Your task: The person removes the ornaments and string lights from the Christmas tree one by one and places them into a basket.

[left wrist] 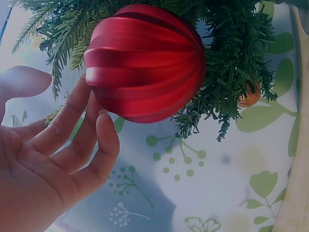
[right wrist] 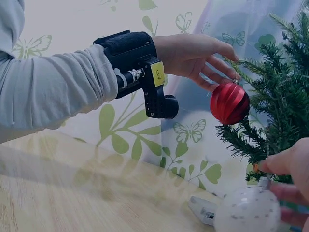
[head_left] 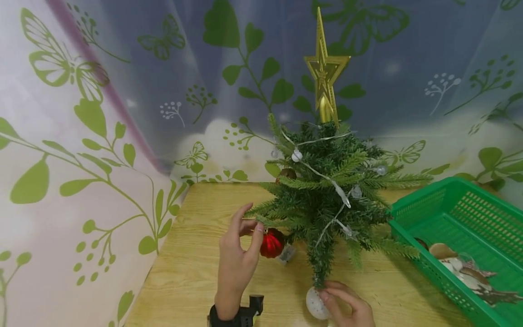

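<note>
A small artificial Christmas tree (head_left: 318, 195) with a gold star (head_left: 323, 68) on top stands on the table. From a left branch hangs a ribbed red Christmas ball (head_left: 271, 243). My left hand (head_left: 239, 256) is beside it, fingers loosely bent and thumb apart, with fingertips right at the ball (left wrist: 145, 63) in the left wrist view. Below the front branch, my right hand (head_left: 347, 303) pinches a white dotted Christmas ball (head_left: 316, 303) near its top. The right wrist view shows its silver cap just under the fingers, and the white ball (right wrist: 247, 210) hanging upright.
A green plastic basket (head_left: 412, 272) at the right contains several loose ornaments (head_left: 461, 268). A string of lights (head_left: 318, 172) winds round the branches. A small clear-and-grey object (head_left: 287, 254) lies behind the red ball. Patterned cloth (head_left: 135, 136) surrounds the wooden table (head_left: 184, 268).
</note>
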Demonstrator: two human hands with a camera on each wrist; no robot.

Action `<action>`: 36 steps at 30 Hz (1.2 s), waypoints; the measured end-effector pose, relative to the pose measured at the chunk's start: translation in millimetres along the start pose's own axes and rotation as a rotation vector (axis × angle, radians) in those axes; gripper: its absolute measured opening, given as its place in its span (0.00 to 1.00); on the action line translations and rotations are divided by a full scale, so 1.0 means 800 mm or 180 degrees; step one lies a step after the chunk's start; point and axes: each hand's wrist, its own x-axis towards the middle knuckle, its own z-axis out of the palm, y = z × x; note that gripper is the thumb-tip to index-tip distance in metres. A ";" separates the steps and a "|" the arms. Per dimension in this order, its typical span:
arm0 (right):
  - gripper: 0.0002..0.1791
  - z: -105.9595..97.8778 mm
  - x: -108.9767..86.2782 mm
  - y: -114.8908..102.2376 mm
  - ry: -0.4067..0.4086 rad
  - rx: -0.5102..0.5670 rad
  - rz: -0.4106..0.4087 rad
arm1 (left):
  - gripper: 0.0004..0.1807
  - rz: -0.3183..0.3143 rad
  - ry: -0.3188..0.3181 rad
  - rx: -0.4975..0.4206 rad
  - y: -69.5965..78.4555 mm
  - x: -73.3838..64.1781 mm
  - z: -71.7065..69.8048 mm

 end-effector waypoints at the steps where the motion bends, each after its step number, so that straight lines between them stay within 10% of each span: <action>1: 0.07 -0.002 0.001 -0.005 0.0045 -0.0031 0.0110 | 0.21 -0.0015 0.0014 -0.0005 0.000 0.000 0.000; 15: 0.07 -0.034 0.011 -0.004 -0.0544 0.1423 0.1103 | 0.09 0.0054 0.0159 0.0010 0.005 -0.001 0.000; 26: 0.07 -0.041 0.016 -0.002 -0.0548 0.1311 0.1444 | 0.05 0.0708 0.0268 -0.0234 0.008 0.000 0.003; 36: 0.12 -0.044 0.016 0.000 -0.0537 0.1014 0.1777 | 0.05 0.0740 0.0242 -0.0355 0.011 0.000 0.005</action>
